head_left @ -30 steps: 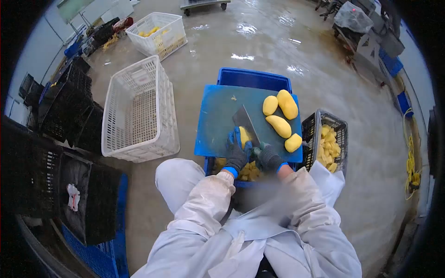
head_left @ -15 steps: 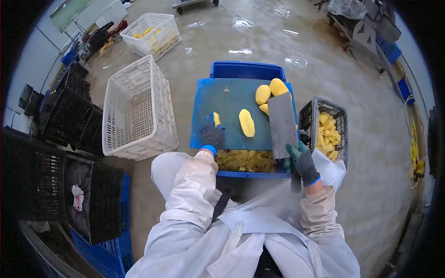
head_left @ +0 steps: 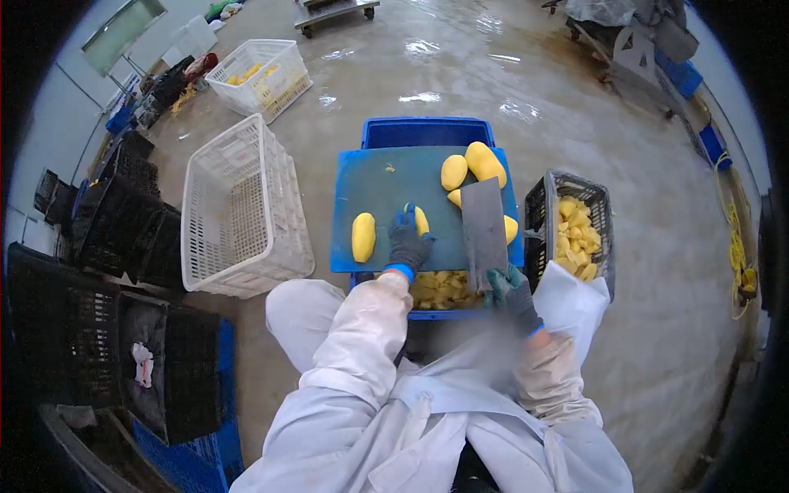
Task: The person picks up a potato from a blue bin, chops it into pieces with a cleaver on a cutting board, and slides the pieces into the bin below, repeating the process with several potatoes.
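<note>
We had cut yellow chunks (head_left: 440, 289) in the blue bin (head_left: 427, 123) under the near edge of the cutting board (head_left: 386, 197), and more chunks (head_left: 579, 238) heaped in the black crate (head_left: 605, 205) off to the right. So a good share looked cut up, we judged. Not chopped up: a long peeled yellow piece (head_left: 362, 237) on the left part of the board, the piece under the left hand, and a group at the right, with a roundish one (head_left: 454, 172) and a bigger one (head_left: 485, 163) at the far side, and two more (head_left: 454, 197) (head_left: 510, 229) partly hidden by the blade.

Grip: our left hand (head_left: 408, 248), in a dark glove with blue on the fingers, was closed partway round a smaller yellow piece (head_left: 422, 220) near mid-board, fingers along one side and thumb at the near end. How hard it pressed, we couldn't tell.

Our right hand (head_left: 511, 294), in a grey-green glove, was clenched at the near end of the wide knife (head_left: 485, 234); the handle was mostly hidden. The blade showed its flat face, overlapping the board's right part in our view; whether it touched the board, we couldn't tell. The knife was apart from the held piece.
</note>
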Demonstrator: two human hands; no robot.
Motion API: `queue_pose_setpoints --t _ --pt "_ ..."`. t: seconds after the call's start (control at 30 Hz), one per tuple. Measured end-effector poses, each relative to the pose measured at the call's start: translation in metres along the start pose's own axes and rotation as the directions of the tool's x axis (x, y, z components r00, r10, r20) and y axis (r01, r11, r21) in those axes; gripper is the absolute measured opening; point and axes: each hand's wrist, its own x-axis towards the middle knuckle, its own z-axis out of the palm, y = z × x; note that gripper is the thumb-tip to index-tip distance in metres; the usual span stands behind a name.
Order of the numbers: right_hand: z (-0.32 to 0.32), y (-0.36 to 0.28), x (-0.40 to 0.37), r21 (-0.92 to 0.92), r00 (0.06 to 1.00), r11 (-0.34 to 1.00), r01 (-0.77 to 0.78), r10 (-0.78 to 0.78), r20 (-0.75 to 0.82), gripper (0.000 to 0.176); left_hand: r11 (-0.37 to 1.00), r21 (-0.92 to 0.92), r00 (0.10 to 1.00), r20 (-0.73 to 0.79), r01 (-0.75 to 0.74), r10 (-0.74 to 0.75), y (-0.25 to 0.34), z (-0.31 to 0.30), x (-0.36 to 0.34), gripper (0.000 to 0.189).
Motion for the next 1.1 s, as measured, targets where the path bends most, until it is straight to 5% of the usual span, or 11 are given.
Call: queue_pose_setpoints --t 0.07,0.27,0.37,0.57,0.7,0.73,0.83,0.87,0.9,1.07,1.1 --pt "0.006 0.004 0.0 0.033 0.999 0.998 -0.053 0.053 0.006 0.018 0.971 -0.096 0.969 0.14 0.22 -0.205 -0.02 -0.013 -0.007 0.08" --pt "0.023 0.007 -0.001 -0.121 0.998 0.992 0.029 -0.022 0.058 0.021 0.7 -0.658 0.96 0.203 0.279 -0.192 -0.043 -0.007 -0.016 0.084" --pt "0.021 0.019 0.001 -0.094 0.997 0.995 0.038 -0.032 0.07 0.021 0.992 -0.094 0.996 0.018 0.09 -0.089 -0.027 -0.014 -0.015 0.089" --pt "0.014 0.012 -0.008 -0.078 0.999 0.997 -0.017 0.015 -0.034 0.02 0.973 -0.068 0.947 0.255 0.222 -0.198 -0.002 -0.021 0.037 0.097" --pt "0.005 0.012 -0.005 0.055 0.993 0.997 -0.053 0.059 -0.1 0.019 0.917 0.362 0.878 0.478 -0.167 -0.029 0.015 0.005 0.038 0.089" --pt "0.002 0.014 -0.003 0.087 0.992 0.995 -0.052 0.061 -0.11 0.019 0.924 0.338 0.932 0.359 -0.18 0.051 0.018 0.01 0.03 0.077" --pt "-0.003 0.007 -0.005 0.148 0.985 0.988 -0.047 0.07 -0.159 0.019 0.978 -0.055 0.952 0.248 0.2 -0.181 0.013 0.011 0.027 0.064" --pt "-0.004 -0.001 -0.005 0.164 0.982 0.986 -0.037 0.067 -0.179 0.018 0.862 -0.4 0.941 0.256 0.312 -0.221 0.001 0.015 0.022 0.051" --pt "-0.007 -0.003 -0.005 0.172 0.983 0.985 -0.006 0.038 -0.181 0.018 0.396 -0.779 0.874 0.452 0.485 -0.18 0.003 0.011 0.018 0.041" --pt "-0.017 -0.041 -0.017 0.365 0.971 0.912 0.186 -0.115 -0.208 0.02 -0.545 -0.673 0.843 0.523 0.5 0.127 0.098 -0.04 0.009 0.041" --pt "-0.023 -0.049 -0.02 0.427 0.961 0.869 0.249 -0.167 -0.219 0.021 -0.546 -0.66 0.84 0.515 0.517 0.172 0.113 -0.044 0.01 0.042"
